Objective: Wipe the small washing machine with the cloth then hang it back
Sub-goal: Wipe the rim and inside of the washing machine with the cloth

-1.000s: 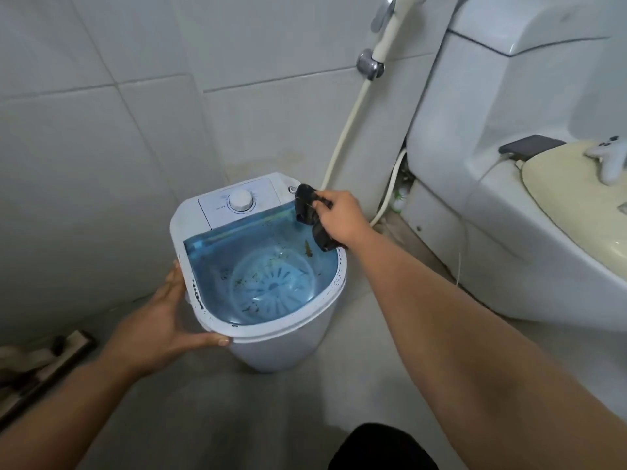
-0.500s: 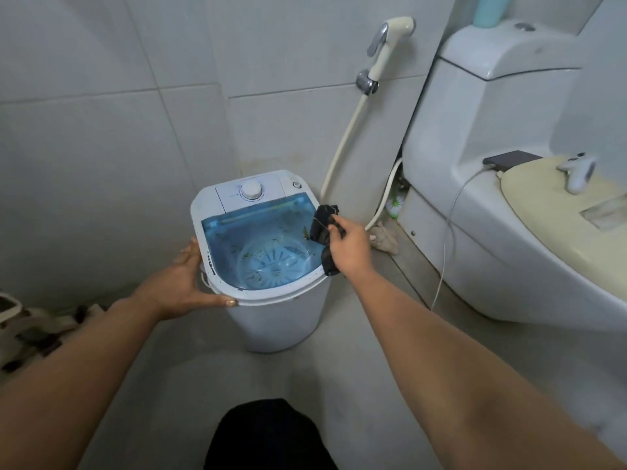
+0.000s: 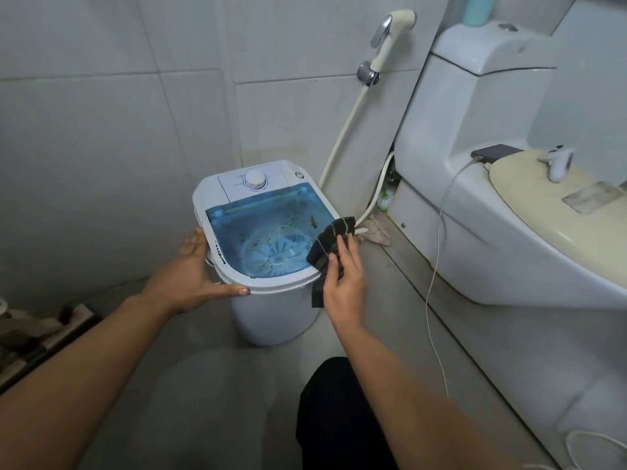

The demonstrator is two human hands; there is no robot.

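Note:
A small white washing machine [image 3: 274, 313] stands on the bathroom floor, with a see-through blue lid [image 3: 268, 228] speckled with dirt and a round white dial [image 3: 255, 179] at its back. My left hand [image 3: 200, 269] grips the machine's left front rim. My right hand [image 3: 342, 276] presses a black cloth [image 3: 330, 245] against the right front rim, part of the cloth hanging down the side.
A white toilet [image 3: 509, 232] with a cream seat lid stands close on the right; a phone [image 3: 497, 152] with a white cable lies on it. A bidet sprayer [image 3: 390, 39] and hose hang on the tiled wall behind. Clutter [image 3: 37, 334] lies at the left floor edge.
My right hand has slid the cloth along the right rim from near the back panel toward the front. The camera has pulled back. My left hand stays on the left rim.

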